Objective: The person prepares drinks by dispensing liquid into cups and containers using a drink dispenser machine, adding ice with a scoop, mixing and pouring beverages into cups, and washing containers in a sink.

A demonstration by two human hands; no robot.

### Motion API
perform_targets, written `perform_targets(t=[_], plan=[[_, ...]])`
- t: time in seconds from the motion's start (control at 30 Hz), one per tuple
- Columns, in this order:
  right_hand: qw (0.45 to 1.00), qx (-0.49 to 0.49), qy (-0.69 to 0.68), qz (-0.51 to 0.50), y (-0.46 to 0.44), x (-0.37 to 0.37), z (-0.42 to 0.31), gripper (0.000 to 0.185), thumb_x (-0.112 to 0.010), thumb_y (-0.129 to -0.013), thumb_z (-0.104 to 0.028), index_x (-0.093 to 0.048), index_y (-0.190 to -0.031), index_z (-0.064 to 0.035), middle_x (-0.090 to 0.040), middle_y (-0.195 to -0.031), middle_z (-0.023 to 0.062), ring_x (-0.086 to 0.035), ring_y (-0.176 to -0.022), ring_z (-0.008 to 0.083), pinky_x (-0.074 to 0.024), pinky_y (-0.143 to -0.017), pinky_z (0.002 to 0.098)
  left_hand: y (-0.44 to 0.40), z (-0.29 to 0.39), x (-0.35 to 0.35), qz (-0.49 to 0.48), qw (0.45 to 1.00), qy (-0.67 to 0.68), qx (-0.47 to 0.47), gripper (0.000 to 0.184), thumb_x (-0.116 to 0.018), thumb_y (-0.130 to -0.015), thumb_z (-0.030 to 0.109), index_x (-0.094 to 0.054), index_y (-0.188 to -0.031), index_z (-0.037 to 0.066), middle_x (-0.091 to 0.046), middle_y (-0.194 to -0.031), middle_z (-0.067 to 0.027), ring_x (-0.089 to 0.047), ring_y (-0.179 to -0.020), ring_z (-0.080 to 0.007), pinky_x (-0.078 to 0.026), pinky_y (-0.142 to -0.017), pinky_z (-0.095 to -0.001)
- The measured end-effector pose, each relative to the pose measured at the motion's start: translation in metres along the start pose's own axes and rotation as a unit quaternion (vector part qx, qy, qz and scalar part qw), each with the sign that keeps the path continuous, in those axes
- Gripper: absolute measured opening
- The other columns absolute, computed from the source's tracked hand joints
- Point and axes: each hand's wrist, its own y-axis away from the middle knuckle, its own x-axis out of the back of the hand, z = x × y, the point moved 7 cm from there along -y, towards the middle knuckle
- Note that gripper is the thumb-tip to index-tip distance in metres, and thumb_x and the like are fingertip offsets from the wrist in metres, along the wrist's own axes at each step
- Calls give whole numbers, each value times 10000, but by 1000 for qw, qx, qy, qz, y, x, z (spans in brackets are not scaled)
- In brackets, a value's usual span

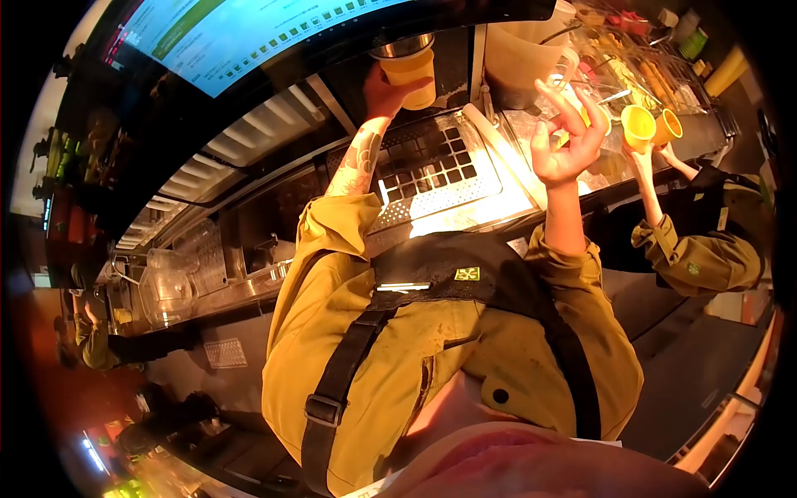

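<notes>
My left hand is wrapped round a pale yellow cup at the top centre. A metal rim or vessel sits at the cup's top, below the screen's edge. My right hand is raised to the right of the drip tray, fingers spread and partly curled, with nothing visible in it. Behind its fingertips stands a large translucent pitcher. Between my two arms lies the metal drip tray with a black grid.
At the right, a co-worker's hands hold yellow cups. Topping containers line the back right. A lit screen hangs at the upper left. Clear containers stand on the left counter, near another person.
</notes>
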Motion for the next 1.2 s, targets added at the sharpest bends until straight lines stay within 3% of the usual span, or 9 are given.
perform_targets(t=[0.27, 0.37, 0.47, 0.73, 0.83, 1.2], plan=[[999, -42, -7, 4, 26, 8, 10, 558, -623, -696, 2, -391, -1202, 39, -696, -996, 133, -443, -407, 50, -384, -481, 161, 2, 11, 2, 11, 1000, -9, -7, 615, -881, -621, 170, -549, -1122, 38, -646, -1084, -93, -632, -982, -190, -521, -878, -350], [995, -99, 0, -25, 33, 9, 9, 530, -587, -749, 13, -354, -1225, 25, -672, -1060, 157, -478, -544, 52, -400, -580, 158, 2, 9, 2, 13, 1000, -4, -14, 615, -882, -618, 172, -553, -1121, 42, -646, -1083, -89, -632, -982, -191, -520, -879, -347], [998, -63, -7, 8, 32, 10, 8, 563, -606, -679, 18, -405, -1204, 28, -701, -975, 129, -445, -405, 50, -379, -457, 162, 2, 0, 3, 19, 1000, 5, -7, 632, -893, -594, 193, -558, -1108, 42, -650, -1070, -88, -636, -967, -190, -525, -869, -342], [997, -79, -7, -1, 40, 14, 9, 567, -602, -672, 34, -403, -1203, 29, -701, -969, 129, -441, -416, 48, -369, -450, 165, 11, -5, 5, 46, 998, -39, 34, 700, -917, -526, 270, -563, -1083, 36, -657, -1047, -94, -643, -941, -187, -535, -850, -336], [997, -82, -7, -4, 45, 16, 9, 564, -605, -678, 39, -401, -1204, 30, -698, -975, 127, -435, -416, 48, -365, -450, 166, 13, -5, 5, 45, 997, -52, 31, 654, -895, -590, 200, -559, -1126, 36, -645, -1080, -97, -633, -978, -201, -519, -881, -357], [995, -95, -5, -4, 57, 18, 13, 515, -621, -720, 32, -418, -1193, 34, -700, -961, 106, -428, -419, 37, -356, -457, 162, 17, -25, 8, 53, 997, -45, 33, 695, -898, -583, 172, -536, -1160, 37, -633, -1096, -104, -625, -991, -200, -523, -883, -351]])
